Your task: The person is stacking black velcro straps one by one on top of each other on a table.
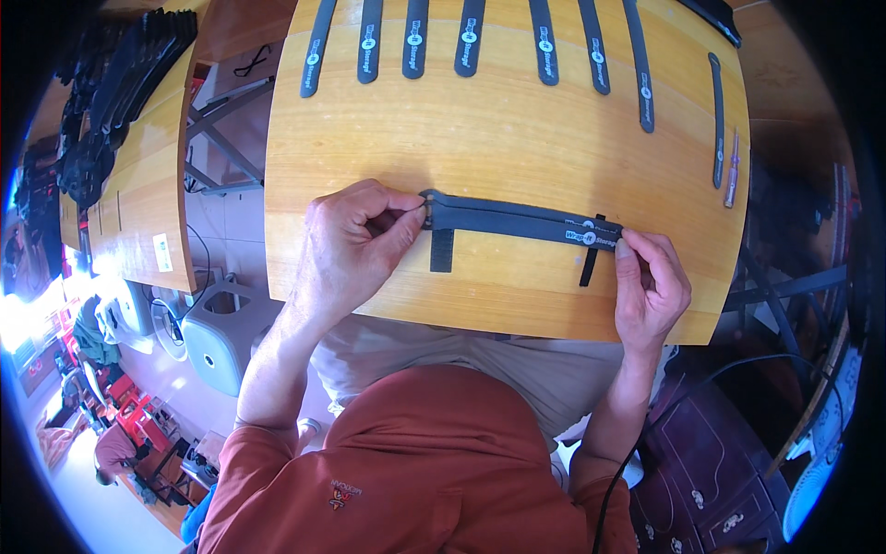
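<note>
A pair of long dark-grey straps [517, 217] with white print lies stretched sideways over the wooden table [415, 138], one nearly on top of the other. My left hand [351, 235] pinches their left end, where a small ring-like loop shows at the fingertips. At the other end, the thumb and fingers of my right hand [653, 282] are closed on the printed tip. Two short black strips, a wider one [442, 252] near my left hand and a narrower one [588, 266] near my right, stick out below the straps.
Several matching straps [466, 42] are lined up along the far side. Another strap [717, 120] and a purple-handled screwdriver [732, 180] lie by the right edge. A side table [152, 212] holds a black strap pile [138, 69]. A light stool [217, 337] stands at left.
</note>
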`<control>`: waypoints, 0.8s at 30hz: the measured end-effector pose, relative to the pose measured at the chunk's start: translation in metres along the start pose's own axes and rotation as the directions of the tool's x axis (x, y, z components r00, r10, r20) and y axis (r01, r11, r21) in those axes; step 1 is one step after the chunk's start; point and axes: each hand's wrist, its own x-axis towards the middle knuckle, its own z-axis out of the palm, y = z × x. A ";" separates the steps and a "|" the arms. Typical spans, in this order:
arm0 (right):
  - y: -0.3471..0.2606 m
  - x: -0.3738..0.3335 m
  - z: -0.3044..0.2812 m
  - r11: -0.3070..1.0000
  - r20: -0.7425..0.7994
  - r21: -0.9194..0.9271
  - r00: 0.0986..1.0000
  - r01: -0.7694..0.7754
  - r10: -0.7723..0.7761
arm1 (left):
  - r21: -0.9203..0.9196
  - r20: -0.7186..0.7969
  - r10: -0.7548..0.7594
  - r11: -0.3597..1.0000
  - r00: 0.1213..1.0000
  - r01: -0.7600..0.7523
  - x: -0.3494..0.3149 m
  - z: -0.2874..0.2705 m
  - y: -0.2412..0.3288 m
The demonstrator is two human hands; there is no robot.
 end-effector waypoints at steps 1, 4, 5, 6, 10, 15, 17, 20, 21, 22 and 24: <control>0.000 0.000 0.000 1.000 -0.004 -0.002 1.000 0.003 -0.003 | 0.010 -0.002 0.013 1.000 1.000 -0.013 0.000 0.000 0.000; 0.001 -0.001 0.000 1.000 -0.014 0.001 1.000 0.002 -0.002 | 0.020 -0.025 0.059 0.998 0.998 -0.059 0.001 0.002 -0.002; 0.002 -0.001 0.000 1.000 -0.017 0.008 1.000 -0.001 0.001 | 0.013 -0.019 0.063 0.998 0.998 -0.063 0.001 0.003 -0.002; 0.001 -0.001 0.000 1.000 -0.020 -0.002 1.000 -0.002 0.002 | 0.015 -0.028 0.063 0.998 0.998 -0.062 0.000 0.003 -0.003; 0.000 -0.002 0.001 1.000 -0.030 0.020 0.999 -0.018 0.019 | -0.026 -0.034 0.012 1.000 0.999 -0.013 0.000 0.003 -0.005; -0.001 -0.001 0.002 1.000 -0.025 0.020 1.000 -0.009 0.009 | -0.054 -0.019 -0.027 0.998 0.999 0.026 0.000 0.003 -0.001; -0.002 -0.001 0.001 1.000 -0.019 0.016 1.000 -0.008 0.008 | -0.033 -0.019 -0.031 0.999 0.999 0.030 0.000 0.003 0.002; -0.003 0.000 0.002 1.000 -0.015 0.003 1.000 -0.004 0.004 | -0.005 -0.014 0.024 1.000 1.000 -0.024 0.000 0.003 0.001; -0.002 0.000 0.002 1.000 -0.012 -0.012 1.000 0.014 -0.014 | -0.008 -0.012 0.026 1.000 1.000 -0.027 0.000 0.004 0.000; -0.003 0.001 0.001 1.000 -0.014 -0.016 1.000 0.014 -0.014 | -0.014 -0.013 0.019 1.000 1.000 -0.019 0.000 0.004 0.000; -0.005 0.001 0.000 1.000 -0.003 -0.026 1.000 0.010 -0.010 | -0.019 -0.014 0.010 1.000 1.000 -0.010 0.000 0.004 -0.001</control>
